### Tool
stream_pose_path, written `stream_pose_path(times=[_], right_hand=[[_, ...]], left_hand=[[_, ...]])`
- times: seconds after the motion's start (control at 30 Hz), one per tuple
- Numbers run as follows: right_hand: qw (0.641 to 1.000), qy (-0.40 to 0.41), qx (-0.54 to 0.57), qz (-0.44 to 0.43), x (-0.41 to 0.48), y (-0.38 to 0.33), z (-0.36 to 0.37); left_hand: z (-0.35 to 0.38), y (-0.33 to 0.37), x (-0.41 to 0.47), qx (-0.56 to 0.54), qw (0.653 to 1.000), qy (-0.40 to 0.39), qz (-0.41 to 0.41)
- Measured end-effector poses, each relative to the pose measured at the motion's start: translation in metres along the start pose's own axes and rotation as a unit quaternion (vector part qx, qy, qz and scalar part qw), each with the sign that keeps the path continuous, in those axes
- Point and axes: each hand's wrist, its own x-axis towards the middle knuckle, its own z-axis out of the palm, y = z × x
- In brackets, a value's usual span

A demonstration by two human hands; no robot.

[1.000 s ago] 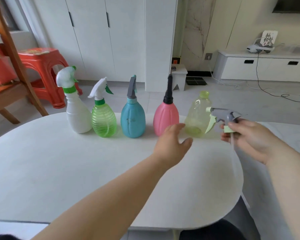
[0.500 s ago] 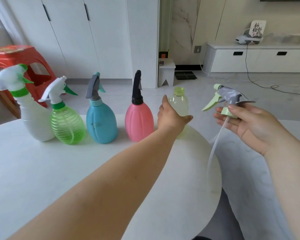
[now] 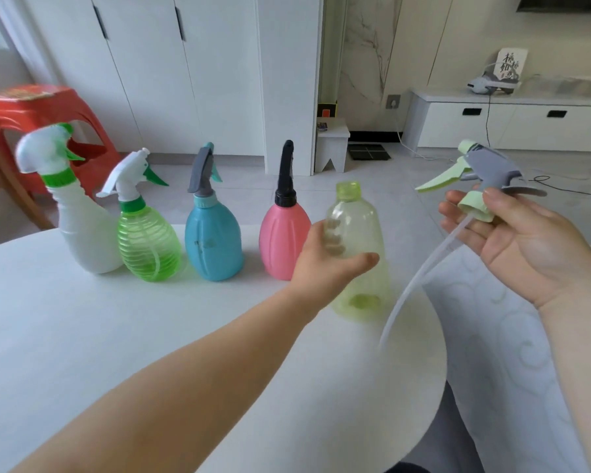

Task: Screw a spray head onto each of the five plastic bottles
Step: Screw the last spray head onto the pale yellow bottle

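Bottles stand along the white table (image 3: 82, 336): white (image 3: 82, 233), green (image 3: 149, 244), blue (image 3: 214, 242) and pink (image 3: 282, 240), all capped. Left hand (image 3: 328, 261) grips the open, pale-green bottle (image 3: 359, 254). Right hand (image 3: 526, 247) pinches a grey spray head (image 3: 485, 172), its tube (image 3: 420, 271) dangling.

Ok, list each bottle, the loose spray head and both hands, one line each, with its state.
White plastic bottle: head on, upright.
Ribbed green bottle: head on, upright.
Blue bottle: head on, upright.
Pink bottle: head on, upright.
Pale yellow-green clear bottle: neck open, gripped.
Grey-and-green spray head: loose, held.
Left hand: gripping that bottle.
Right hand: holding the head.
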Motion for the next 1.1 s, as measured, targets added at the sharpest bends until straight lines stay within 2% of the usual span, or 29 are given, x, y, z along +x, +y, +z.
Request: stream_pose_path(times=[0.13,0.37,0.63,0.83,1.1], right_hand=[[0.998,-0.039,0.042,0.006,-0.009,0.003,0.040],[0.988,-0.118,0.088,0.047,-0.019,0.021,0.121],[0.977,-0.046,0.195,0.070,-0.024,0.053,0.202],[0.974,-0.012,0.221,0.054,-0.018,0.061,0.234],[0.977,-0.029,0.197,0.077,-0.025,0.076,0.253]], left_hand=[[-0.064,0.007,-0.051,0.015,0.999,-0.013,0.035],[-0.175,0.001,-0.123,0.182,0.982,0.041,0.036],[-0.249,-0.023,-0.157,0.228,0.962,0.141,0.054],[-0.266,-0.026,-0.165,0.271,0.950,0.147,0.047],[-0.274,-0.028,-0.165,0.256,0.946,0.192,0.056]])
